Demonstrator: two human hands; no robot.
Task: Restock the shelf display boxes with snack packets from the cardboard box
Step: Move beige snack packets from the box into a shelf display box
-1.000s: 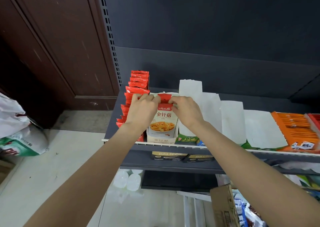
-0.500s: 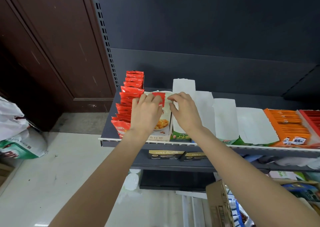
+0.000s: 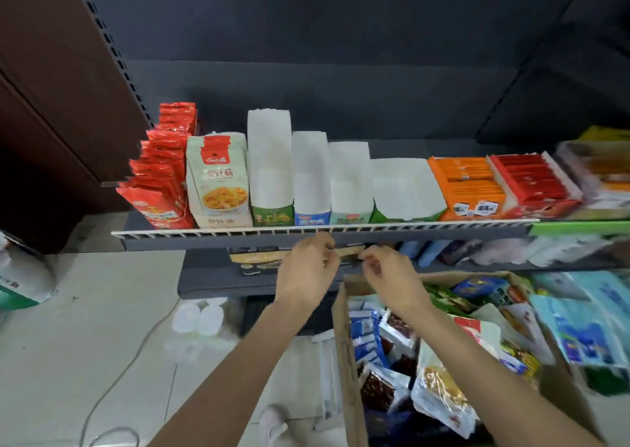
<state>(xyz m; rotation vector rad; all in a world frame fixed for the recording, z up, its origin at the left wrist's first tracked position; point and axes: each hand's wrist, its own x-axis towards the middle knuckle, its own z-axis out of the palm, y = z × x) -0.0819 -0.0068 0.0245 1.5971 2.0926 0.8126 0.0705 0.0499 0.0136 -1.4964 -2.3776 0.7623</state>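
Just below the shelf's front edge, at centre frame, the left hand and the right hand hang close together, fingers loosely curled; motion blur keeps it unclear whether either pinches anything, and no packet is visible in them. The right hand sits directly above the far left corner of the cardboard box, which fills the lower right of the frame and lies below and to the right of both hands. Of the two, the right hand is judged the nearer to the stock. Loose snack packets lie jumbled inside, with blue packets standing along the left wall.

Above the hands, across the shelf, the display boxes run left to right. Red packets fill the leftmost row; beside them stands the mushroom-snack box, stocked, its long axis running back into the shelf. Next come four white-lined display boxes, which appear empty, then an orange box and a red box, both full.

The coming move is judged a downward reach into the carton, then a lift up and slightly left to the empty boxes.
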